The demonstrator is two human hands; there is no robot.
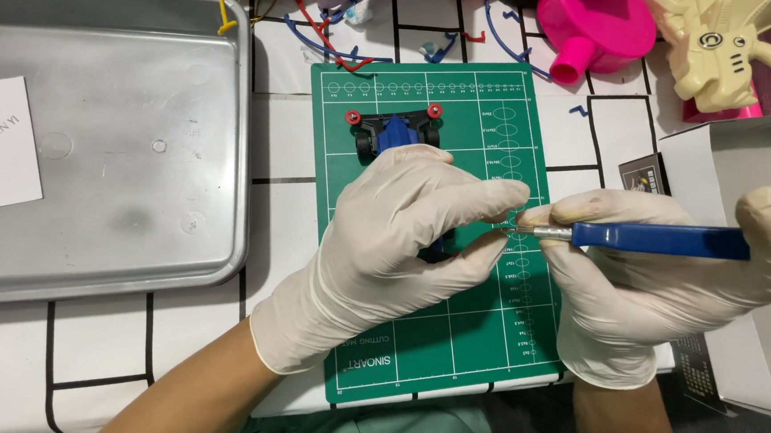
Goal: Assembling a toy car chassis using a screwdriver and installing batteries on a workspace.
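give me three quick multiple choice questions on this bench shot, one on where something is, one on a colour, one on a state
1. Where does the toy car sit?
A. in the metal tray
B. on the green cutting mat
C. inside the white box

2. What colour is the handle of the craft knife?
A. blue
B. yellow
C. pink

3. How does the right hand stand to the knife?
A. open, lying flat beside it
B. closed around its handle
C. off the bench, out of view

Answers:
1 B: the car rests at the top of the green cutting mat, with the left hand over its rear; the metal tray lies apart to the left.
2 A: the handle is plainly blue, with a silver collar at the tip.
3 B: the gloved fingers wrap the handle, tip pointing at the left hand.
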